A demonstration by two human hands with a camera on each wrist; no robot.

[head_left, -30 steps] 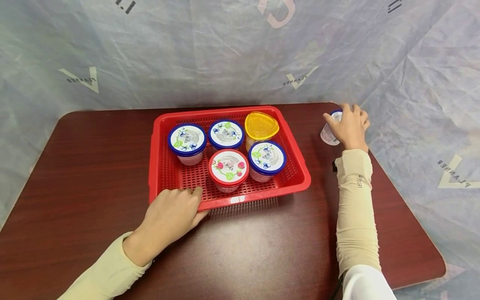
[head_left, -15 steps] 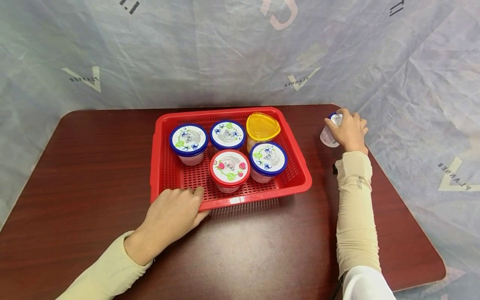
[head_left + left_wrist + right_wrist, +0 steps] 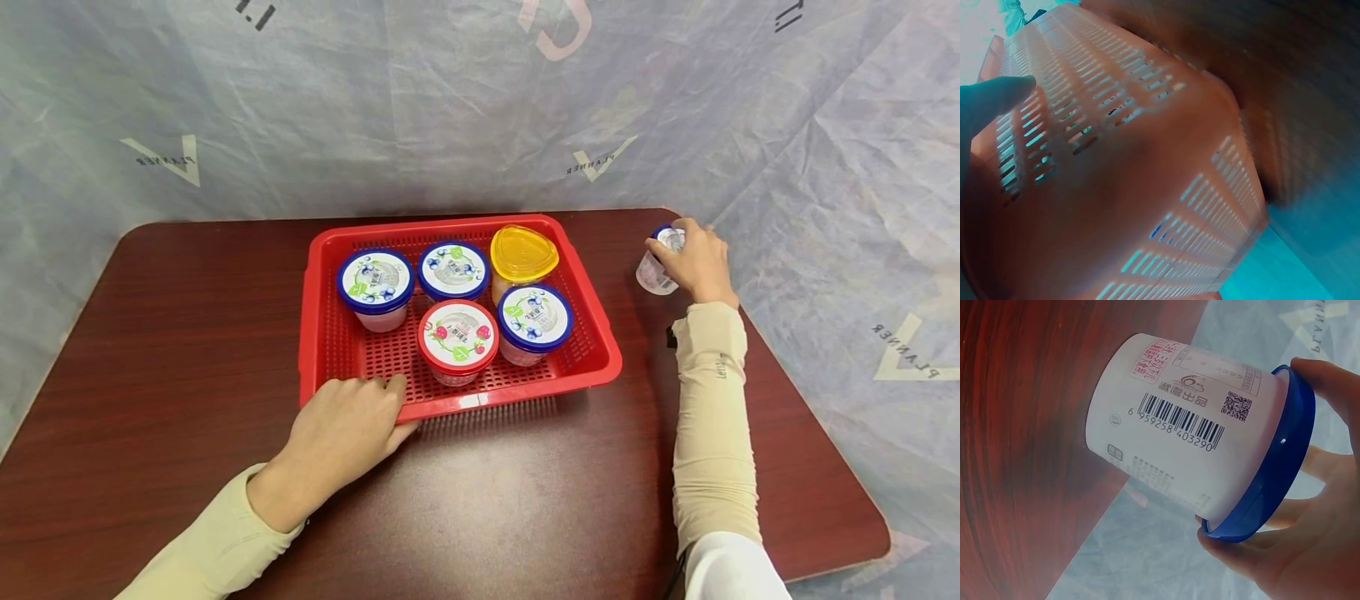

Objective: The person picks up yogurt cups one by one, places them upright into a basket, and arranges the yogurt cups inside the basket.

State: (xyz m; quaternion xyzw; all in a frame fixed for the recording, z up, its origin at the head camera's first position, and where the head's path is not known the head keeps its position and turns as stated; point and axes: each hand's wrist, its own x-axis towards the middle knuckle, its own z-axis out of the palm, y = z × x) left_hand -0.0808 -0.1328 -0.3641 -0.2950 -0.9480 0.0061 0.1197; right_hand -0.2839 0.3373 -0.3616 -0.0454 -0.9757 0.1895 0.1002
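Note:
My left hand (image 3: 341, 425) grips the near rim of a red perforated plastic basket (image 3: 442, 408), close to its left front corner. The left wrist view shows the thumb against the slotted outer wall (image 3: 1147, 156). At the table's far right corner, my right hand (image 3: 697, 262) holds a pale cup (image 3: 1191, 425) by its blue lid (image 3: 1279, 469), fingers and thumb around the rim. Inside the basket stand three blue-lidded cups (image 3: 375, 282), a red-lidded cup (image 3: 458, 335) with raspberries printed on it, and a container with a yellow rounded-triangular lid (image 3: 523, 254).
A dark reddish-brown table (image 3: 187, 333) carries everything. Grey printed fabric (image 3: 480, 125) hangs along its back and right sides. Between basket and right forearm lies a strip of tabletop (image 3: 622, 433).
The right hand has come slightly nearer and lower around the cup's lid, and the cup has shifted slightly leftward. The left hand and the basket stay in place.

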